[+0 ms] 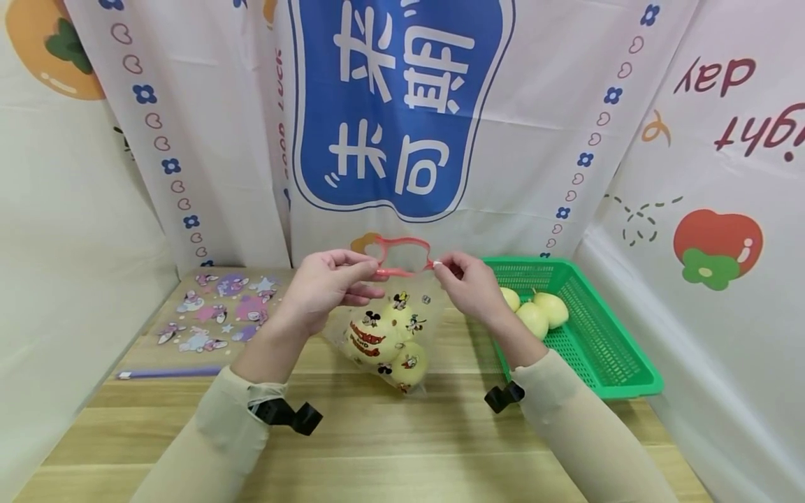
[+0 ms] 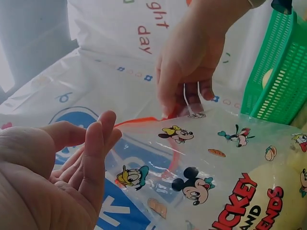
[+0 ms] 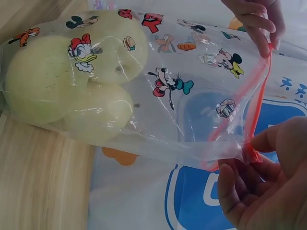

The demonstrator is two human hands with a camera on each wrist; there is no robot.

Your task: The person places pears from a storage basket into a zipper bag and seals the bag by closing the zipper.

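A clear zip bag [image 1: 402, 314] with cartoon prints and a red zip edge [image 1: 405, 241] hangs between my hands, its mouth spread into a loop. Yellow-green pears [image 3: 41, 86] fill its lower part, which is down at the table. With thumb and fingers, my left hand [image 1: 321, 288] pinches the left end of the red edge. My right hand [image 1: 467, 283] pinches the other end, near a small white piece at the corner. In the right wrist view, the right thumb and fingertips hold that corner, and the bag's side stretches toward the pears.
To the right stands a green plastic basket [image 1: 619, 349] with several pears [image 1: 550, 309] in it. Another printed bag [image 1: 214, 314] with a purple zip edge lies flat on the wooden table [image 1: 377, 447] at left. Printed cloth [image 1: 534, 140] hangs behind and at the sides.
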